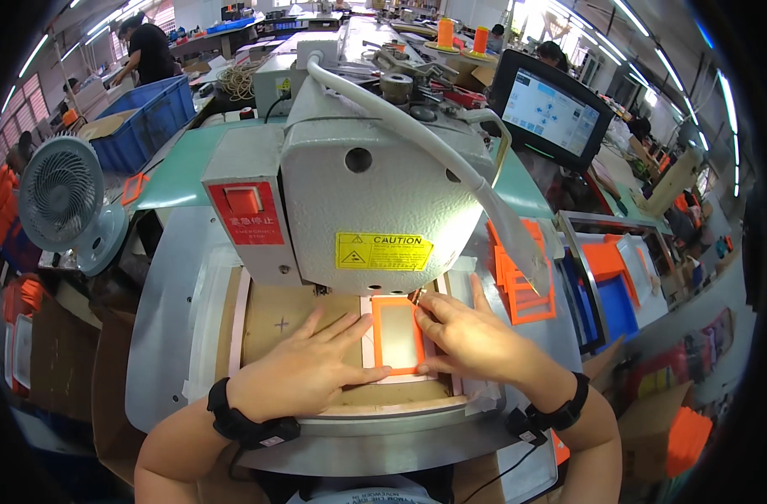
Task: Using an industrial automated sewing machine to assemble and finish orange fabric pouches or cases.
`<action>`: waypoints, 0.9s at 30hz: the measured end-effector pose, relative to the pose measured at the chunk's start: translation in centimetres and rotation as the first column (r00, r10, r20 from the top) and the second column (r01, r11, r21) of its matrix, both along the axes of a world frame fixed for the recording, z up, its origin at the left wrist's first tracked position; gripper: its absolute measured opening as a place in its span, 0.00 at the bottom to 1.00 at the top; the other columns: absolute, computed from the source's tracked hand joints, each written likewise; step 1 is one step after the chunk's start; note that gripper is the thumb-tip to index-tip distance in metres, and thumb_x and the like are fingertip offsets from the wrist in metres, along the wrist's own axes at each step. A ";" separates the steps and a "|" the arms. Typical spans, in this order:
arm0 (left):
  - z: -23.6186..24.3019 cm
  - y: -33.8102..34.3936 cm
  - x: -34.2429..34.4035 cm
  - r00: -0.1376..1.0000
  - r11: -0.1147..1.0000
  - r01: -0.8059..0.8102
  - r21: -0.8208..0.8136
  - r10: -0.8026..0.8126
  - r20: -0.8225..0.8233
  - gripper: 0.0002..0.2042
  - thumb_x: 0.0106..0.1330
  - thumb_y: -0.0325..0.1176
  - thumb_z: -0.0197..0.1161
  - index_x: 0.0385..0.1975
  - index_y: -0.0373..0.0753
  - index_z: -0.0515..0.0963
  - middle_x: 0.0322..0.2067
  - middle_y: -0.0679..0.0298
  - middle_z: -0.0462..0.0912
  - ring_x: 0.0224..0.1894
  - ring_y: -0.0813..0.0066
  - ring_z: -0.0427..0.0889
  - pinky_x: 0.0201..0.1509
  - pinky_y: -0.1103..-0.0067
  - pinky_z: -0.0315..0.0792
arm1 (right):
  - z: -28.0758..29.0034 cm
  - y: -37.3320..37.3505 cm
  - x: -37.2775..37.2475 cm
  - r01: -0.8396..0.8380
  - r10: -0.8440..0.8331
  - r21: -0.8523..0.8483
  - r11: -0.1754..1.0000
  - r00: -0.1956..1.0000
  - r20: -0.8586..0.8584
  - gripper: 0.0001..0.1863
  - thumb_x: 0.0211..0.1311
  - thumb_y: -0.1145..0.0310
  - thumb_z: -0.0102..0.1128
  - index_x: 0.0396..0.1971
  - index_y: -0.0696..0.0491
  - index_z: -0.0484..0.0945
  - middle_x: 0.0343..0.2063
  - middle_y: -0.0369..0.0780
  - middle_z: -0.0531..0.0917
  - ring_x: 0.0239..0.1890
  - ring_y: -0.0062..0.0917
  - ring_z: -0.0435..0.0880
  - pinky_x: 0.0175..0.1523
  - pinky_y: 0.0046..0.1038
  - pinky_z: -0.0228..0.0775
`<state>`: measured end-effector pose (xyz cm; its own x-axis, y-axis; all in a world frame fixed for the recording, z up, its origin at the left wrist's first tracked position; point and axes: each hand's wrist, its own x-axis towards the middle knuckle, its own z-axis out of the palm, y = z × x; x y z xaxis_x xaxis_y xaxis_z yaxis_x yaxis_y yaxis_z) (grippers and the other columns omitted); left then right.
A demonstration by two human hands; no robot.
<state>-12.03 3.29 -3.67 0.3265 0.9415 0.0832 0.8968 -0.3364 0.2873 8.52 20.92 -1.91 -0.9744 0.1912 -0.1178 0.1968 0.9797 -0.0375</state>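
At far left stands a white round plastic fan (61,185), with a blue rectangular plastic crate (152,113) behind it. The left hand (308,363) lies with fingers spread and unclenched over a tan flat board (266,323), its index fingertip and thumb at the left side of a thin orange rectangular frame (378,336). This frame lies between both hands, beneath the front of a grey bulky metal machine head (358,206). The right hand (467,338) is unclenched, its bent index finger and thumb set apart along the frame's right side. Further right lie overlapping orange flat rectangular frames (530,308).
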 end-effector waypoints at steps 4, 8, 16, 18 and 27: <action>0.6 0.2 0.0 0.999 0.989 -0.050 -0.137 0.047 -0.027 0.32 0.55 0.24 0.59 0.61 0.63 0.76 0.70 0.45 0.58 0.72 0.51 0.60 0.72 0.43 0.48 | 0.3 -0.5 -0.5 0.053 -0.054 0.056 0.997 0.998 0.025 0.41 0.52 0.52 0.71 0.62 0.61 0.70 0.65 0.47 0.67 0.70 0.35 0.64 0.70 0.70 0.40; 0.6 0.5 0.0 0.998 0.981 -0.059 -0.186 0.061 0.005 0.28 0.61 0.27 0.55 0.62 0.63 0.75 0.71 0.44 0.55 0.74 0.49 0.56 0.71 0.40 0.45 | -0.4 1.2 0.8 0.027 -0.037 -0.218 0.976 0.999 -0.040 0.43 0.56 0.51 0.69 0.66 0.61 0.65 0.70 0.49 0.61 0.73 0.40 0.59 0.69 0.72 0.36; 1.1 0.6 0.5 0.991 0.963 -0.066 -0.263 0.094 0.096 0.26 0.63 0.29 0.53 0.61 0.60 0.76 0.72 0.43 0.53 0.74 0.41 0.52 0.72 0.40 0.43 | -0.7 -1.0 19.2 0.384 -0.607 -0.471 0.794 0.547 -0.577 0.26 0.60 0.72 0.63 0.60 0.59 0.73 0.58 0.47 0.74 0.59 0.34 0.75 0.61 0.32 0.67; 1.3 0.4 0.2 0.991 0.971 -0.028 -0.238 0.058 0.119 0.26 0.59 0.27 0.53 0.59 0.53 0.78 0.70 0.42 0.57 0.73 0.37 0.53 0.73 0.45 0.45 | -5.4 -2.5 27.1 0.428 -0.876 -0.772 0.471 0.125 -0.465 0.17 0.58 0.77 0.61 0.49 0.59 0.79 0.45 0.40 0.80 0.43 0.26 0.80 0.51 0.27 0.72; 6.3 -2.2 1.1 0.902 0.978 -0.116 -0.176 0.178 0.392 0.26 0.50 0.14 0.50 0.53 0.34 0.78 0.62 0.46 0.73 0.66 0.51 0.70 0.70 0.67 0.61 | -28.1 -17.4 48.0 0.922 -0.918 -0.092 -0.377 -0.385 -0.096 0.29 0.53 0.69 0.69 0.57 0.53 0.73 0.51 0.55 0.77 0.55 0.48 0.76 0.56 0.44 0.71</action>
